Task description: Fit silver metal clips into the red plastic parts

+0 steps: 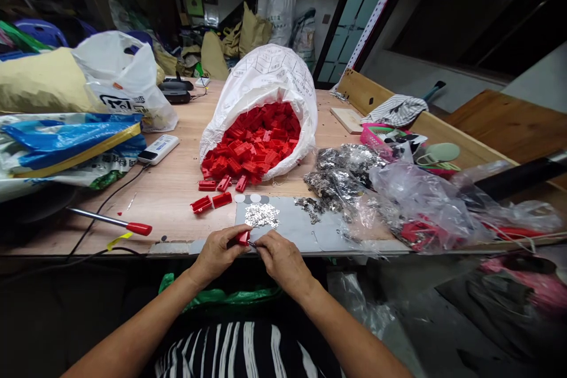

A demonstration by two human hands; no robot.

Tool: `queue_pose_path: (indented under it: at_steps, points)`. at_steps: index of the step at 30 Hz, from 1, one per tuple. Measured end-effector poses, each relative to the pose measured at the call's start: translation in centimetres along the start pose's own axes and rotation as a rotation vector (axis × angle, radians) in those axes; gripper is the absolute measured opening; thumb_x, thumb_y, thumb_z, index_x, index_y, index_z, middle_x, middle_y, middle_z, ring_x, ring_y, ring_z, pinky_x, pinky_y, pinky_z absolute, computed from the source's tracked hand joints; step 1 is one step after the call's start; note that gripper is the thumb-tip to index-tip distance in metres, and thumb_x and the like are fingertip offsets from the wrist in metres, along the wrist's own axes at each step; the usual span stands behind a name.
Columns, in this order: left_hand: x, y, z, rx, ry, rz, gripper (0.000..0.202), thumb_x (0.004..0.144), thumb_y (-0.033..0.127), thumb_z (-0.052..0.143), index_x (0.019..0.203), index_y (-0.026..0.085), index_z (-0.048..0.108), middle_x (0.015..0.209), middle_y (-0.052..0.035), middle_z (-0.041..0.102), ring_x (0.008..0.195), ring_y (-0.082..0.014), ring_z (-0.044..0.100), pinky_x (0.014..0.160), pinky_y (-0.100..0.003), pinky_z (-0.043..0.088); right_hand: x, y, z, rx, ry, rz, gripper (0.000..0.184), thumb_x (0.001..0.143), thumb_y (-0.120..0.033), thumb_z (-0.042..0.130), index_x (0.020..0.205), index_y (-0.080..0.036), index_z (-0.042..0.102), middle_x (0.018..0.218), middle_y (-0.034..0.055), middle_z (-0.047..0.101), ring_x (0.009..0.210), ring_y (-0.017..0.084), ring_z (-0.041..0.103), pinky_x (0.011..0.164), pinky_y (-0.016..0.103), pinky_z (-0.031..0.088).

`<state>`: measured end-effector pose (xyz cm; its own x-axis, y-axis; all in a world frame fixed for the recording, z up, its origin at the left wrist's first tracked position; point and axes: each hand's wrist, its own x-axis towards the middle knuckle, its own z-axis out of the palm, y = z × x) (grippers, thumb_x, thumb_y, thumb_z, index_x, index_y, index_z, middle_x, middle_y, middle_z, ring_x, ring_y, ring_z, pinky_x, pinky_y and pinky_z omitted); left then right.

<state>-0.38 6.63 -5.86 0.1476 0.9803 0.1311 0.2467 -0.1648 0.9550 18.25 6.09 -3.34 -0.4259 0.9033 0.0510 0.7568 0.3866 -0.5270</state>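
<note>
- Head view: I see a white sack (266, 80) lying on its side on the table (177, 189), its mouth towards me and packed with red plastic pieces (254, 144).
- A few loose red pieces (212, 195) have spilled just in front of the sack's mouth.
- Right of the sack, crumpled clear bags (345, 174) hold dark metal parts.
- In front of the sack lies a grey sheet (301, 227) with a small heap of shiny metal bits (262, 215) on it.
- Nearer me than that heap, at the table's edge, my left grip (217, 254) is pinching one red piece (243, 238).
- My right grip (283, 260) has its fingertips pressed together against that piece's right end. Whether they hold a bit, I cannot tell.
</note>
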Motion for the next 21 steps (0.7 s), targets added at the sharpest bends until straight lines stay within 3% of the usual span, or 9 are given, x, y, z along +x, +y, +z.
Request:
queue_pose_path:
  at_steps: [7, 16, 21]
  points:
    - [0.0, -0.2, 0.1, 0.026, -0.008, -0.004, 0.036, 0.069, 0.018, 0.069, 0.104, 0.029, 0.070, 0.097, -0.0016, 0.074, 0.089, -0.0228, 0.066, 0.087, -0.035, 0.048, 0.4, -2.0, 0.5, -0.192, -0.017, 0.100, 0.018, 0.089, -0.015, 0.046, 0.091, -0.022, 0.063, 0.089, 0.0058, 0.062, 0.072, 0.018, 0.061, 0.061, 0.027, 0.043]
    - [-1.5, 0.5, 0.1, -0.016, 0.009, 0.050, 0.028, 0.072, 0.023, 0.070, 0.099, 0.023, 0.066, 0.092, -0.0015, 0.069, 0.083, -0.0181, 0.062, 0.081, -0.030, 0.047, -0.7, -0.3, -0.1, 0.140, 0.034, -0.049, 0.022, 0.094, -0.020, 0.041, 0.110, -0.025, 0.055, 0.101, 0.0047, 0.058, 0.090, 0.018, 0.058, 0.079, 0.030, 0.045]
    - [-2.6, 1.8, -0.2, -0.269, 0.084, -0.107, 0.029, 0.073, 0.025, 0.070, 0.101, 0.021, 0.063, 0.094, -0.0019, 0.068, 0.086, -0.0175, 0.062, 0.085, -0.030, 0.046, -1.4, -0.4, -0.6, 0.297, -0.051, -0.076, 0.025, 0.094, -0.018, 0.038, 0.115, -0.026, 0.049, 0.091, 0.0000, 0.061, 0.082, 0.015, 0.057, 0.075, 0.027, 0.043]
